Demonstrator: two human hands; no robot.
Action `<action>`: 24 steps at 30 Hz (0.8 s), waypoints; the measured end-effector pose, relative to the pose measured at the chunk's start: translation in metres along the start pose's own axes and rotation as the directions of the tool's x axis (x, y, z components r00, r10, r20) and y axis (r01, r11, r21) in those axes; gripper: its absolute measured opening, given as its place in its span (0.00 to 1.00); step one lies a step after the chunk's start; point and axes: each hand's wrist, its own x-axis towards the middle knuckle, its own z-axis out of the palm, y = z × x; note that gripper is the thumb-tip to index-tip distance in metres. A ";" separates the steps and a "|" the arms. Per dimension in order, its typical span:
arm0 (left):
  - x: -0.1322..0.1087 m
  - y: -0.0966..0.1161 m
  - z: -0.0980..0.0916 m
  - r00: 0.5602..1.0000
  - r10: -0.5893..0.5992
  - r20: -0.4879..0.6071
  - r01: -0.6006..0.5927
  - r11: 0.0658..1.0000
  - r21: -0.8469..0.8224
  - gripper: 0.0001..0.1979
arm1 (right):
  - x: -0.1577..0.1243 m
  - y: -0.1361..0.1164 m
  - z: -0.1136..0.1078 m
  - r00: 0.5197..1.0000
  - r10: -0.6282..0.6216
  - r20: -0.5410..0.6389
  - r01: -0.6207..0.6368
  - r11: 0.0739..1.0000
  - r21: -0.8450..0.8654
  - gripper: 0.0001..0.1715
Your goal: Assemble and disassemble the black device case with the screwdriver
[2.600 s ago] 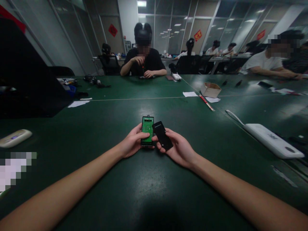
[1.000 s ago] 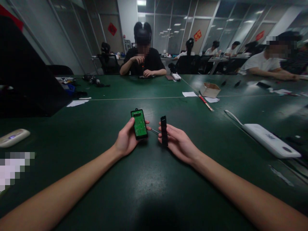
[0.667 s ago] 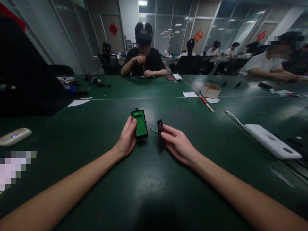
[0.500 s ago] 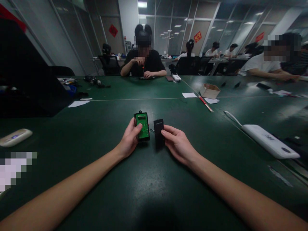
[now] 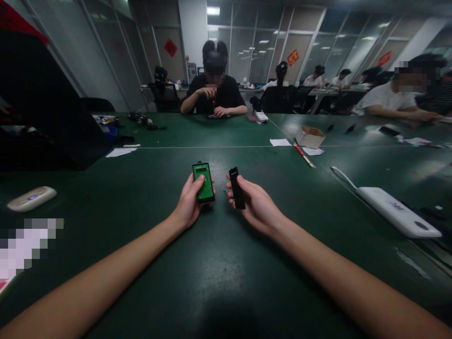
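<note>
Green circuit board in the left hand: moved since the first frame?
Yes: the green circuit board has moved left and slightly up the view, judged against the cardboard box.

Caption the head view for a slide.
Over a green table, the left hand holds a green circuit board in a black rectangular case, the right hand a flat black panel.

Bare along left forearm (image 5: 120,266) and right forearm (image 5: 335,266) — slender, evenly rounded, tapering toward narrow wrists (image 5: 173,223). Bare too at left hand (image 5: 188,201) and right hand (image 5: 254,200) — slim in the fingers (image 5: 247,184).
</note>
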 end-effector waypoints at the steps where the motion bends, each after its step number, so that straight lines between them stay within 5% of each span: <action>1: -0.001 0.000 0.001 1.000 -0.006 0.007 0.006 1.000 -0.006 0.20 | 0.004 -0.001 0.003 1.000 -0.016 -0.008 0.016 1.000 0.013 0.11; 4: -0.003 0.000 0.005 0.999 -0.022 0.024 0.023 0.999 -0.028 0.24 | 0.015 0.002 0.009 0.996 -0.037 -0.086 0.037 0.999 -0.003 0.15; 9: -0.004 -0.001 0.008 0.995 -0.006 0.102 0.015 0.996 -0.091 0.25 | 0.027 0.025 0.009 0.949 -0.230 -0.216 0.171 0.950 -0.261 0.19; 14: -0.004 -0.008 0.005 0.982 0.042 0.183 -0.024 0.995 -0.098 0.22 | 0.024 0.034 0.015 0.867 -0.498 -0.002 0.414 0.724 -0.551 0.29; 18: -0.006 -0.012 0.003 0.982 0.062 0.180 -0.050 0.996 -0.073 0.20 | 0.016 0.036 0.019 0.817 -0.564 0.121 0.479 0.545 -0.688 0.32; 21: -0.006 -0.010 0.004 0.983 0.086 0.159 -0.078 0.995 -0.056 0.20 | 0.015 0.037 0.019 0.817 -0.565 0.116 0.486 0.566 -0.666 0.31; 24: -0.004 -0.005 0.004 0.992 0.118 0.048 -0.117 0.993 -0.021 0.19 | 0.017 0.033 0.014 0.851 -0.526 0.006 0.429 0.687 -0.587 0.28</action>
